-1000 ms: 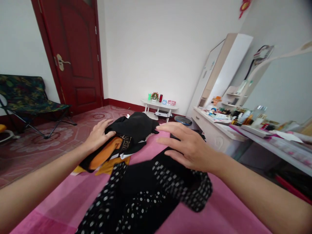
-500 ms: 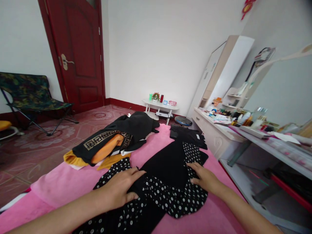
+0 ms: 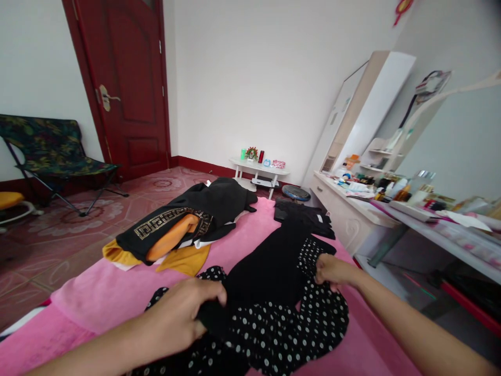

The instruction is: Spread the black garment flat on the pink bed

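Observation:
A black garment with white-dotted sleeves (image 3: 270, 326) lies spread on the pink bedding (image 3: 88, 297). My left hand (image 3: 183, 310) is closed on its black cloth at the near left, pinching a fold up between thumb and fingers. At the right, my right hand (image 3: 331, 271) grips the dotted sleeve, its fingers curled into the fabric. The garment's plain black body stretches away between both hands. Part of the cloth under my left hand and forearm is hidden.
Black and mustard clothes (image 3: 188, 219) lie heaped at the left. A folded black garment (image 3: 305, 216) rests at the far end. A cluttered dressing table (image 3: 364, 211) borders the bed on the right; a camouflage folding chair (image 3: 58, 151) stands near the red door (image 3: 129, 94).
Both hands have gone from lying loosely on the garment to gripping it. The dotted cloth has been lifted and shifted, and my right hand has moved slightly right.

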`<state>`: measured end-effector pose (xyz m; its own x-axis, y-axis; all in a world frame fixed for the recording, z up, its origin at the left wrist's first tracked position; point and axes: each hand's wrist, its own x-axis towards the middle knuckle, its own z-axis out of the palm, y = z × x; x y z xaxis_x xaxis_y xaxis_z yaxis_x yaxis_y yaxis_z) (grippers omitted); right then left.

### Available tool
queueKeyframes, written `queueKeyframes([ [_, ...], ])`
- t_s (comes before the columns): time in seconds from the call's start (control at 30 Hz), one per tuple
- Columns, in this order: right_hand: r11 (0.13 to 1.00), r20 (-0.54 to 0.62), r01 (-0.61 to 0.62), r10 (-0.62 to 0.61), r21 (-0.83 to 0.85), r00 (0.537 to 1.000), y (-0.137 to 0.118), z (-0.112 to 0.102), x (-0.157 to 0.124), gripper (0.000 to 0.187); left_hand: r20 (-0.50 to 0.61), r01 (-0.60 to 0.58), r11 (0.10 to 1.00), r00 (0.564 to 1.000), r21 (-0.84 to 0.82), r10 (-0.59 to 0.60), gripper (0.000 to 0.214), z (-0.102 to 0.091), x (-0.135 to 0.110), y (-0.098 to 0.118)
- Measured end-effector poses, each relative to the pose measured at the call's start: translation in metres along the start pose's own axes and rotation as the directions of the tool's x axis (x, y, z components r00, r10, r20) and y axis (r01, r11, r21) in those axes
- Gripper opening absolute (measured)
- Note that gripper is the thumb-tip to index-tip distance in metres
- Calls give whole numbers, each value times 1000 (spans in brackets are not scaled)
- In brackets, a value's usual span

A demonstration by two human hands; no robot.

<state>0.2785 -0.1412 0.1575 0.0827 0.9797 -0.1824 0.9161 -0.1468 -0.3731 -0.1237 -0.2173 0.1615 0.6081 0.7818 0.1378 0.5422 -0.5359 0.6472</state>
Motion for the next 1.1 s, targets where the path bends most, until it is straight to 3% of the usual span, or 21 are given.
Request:
queueKeyframes([
  [0.07, 993, -17, -1, 3, 119, 1000, -16, -28, 6, 20, -69, 38, 987, 996, -153, -49, 22, -14, 12, -15],
  [0.1, 970, -103, 53, -29, 237, 994, -23, -41, 10, 19, -145, 77, 974, 983, -214, -110, 16, -21, 18, -25],
  [0.13, 919, -235, 153, -68, 364, 970, -28, -51, 15, 21, -221, 119, 958, 959, -262, -179, 13, -27, 24, -36],
  [0.2, 760, -486, 386, -107, 522, 867, -33, -56, 26, 30, -337, 190, 932, 894, -307, -294, 20, -35, 31, -62],
  [0.23, 722, -547, 455, -128, 521, 828, -32, -51, 32, 34, -369, 214, 929, 872, -302, -321, 25, -37, 32, -75],
  [0.27, 740, -550, 473, -167, 479, 819, -28, -41, 38, 36, -384, 225, 934, 865, -277, -323, 29, -37, 32, -86],
  [0.37, 867, -413, 412, -279, 279, 867, -9, 4, 50, 25, -431, 214, 975, 875, -63, -220, 42, -29, 22, -107],
  [0.5, 902, -315, 393, -326, 180, 892, 7, 54, 52, 28, -499, 109, 942, 864, 316, 68, 45, -10, -2, -88],
  [0.6, 915, -274, 381, -336, 132, 901, 5, 62, 48, 27, -318, -15, 918, 936, 397, 152, 32, 7, -14, -61],
  [0.7, 928, -261, 362, -328, 94, 908, -1, 57, 44, 7, -95, 6, 939, 995, 344, 28, 44, 25, -19, -45],
  [0.83, 916, -348, 385, -328, 109, 878, 7, 37, 23, 8, 40, 151, 944, 985, 292, -170, 77, 36, -21, -35],
  [0.93, 867, -460, 406, -247, 289, 853, 30, 15, -17, 22, 145, 166, 942, 966, 292, -215, 82, 31, -24, -20],
  [1.0, 838, -434, 340, -140, 426, 890, 50, 1, -54, 29, 181, 175, 940, 955, 294, -234, 77, 27, -24, -8],
  [1.1, 825, -290, 198, -44, 529, 956, 82, -6, -110, 34, 227, 192, 942, 939, 275, -257, 62, 25, -21, 7],
])
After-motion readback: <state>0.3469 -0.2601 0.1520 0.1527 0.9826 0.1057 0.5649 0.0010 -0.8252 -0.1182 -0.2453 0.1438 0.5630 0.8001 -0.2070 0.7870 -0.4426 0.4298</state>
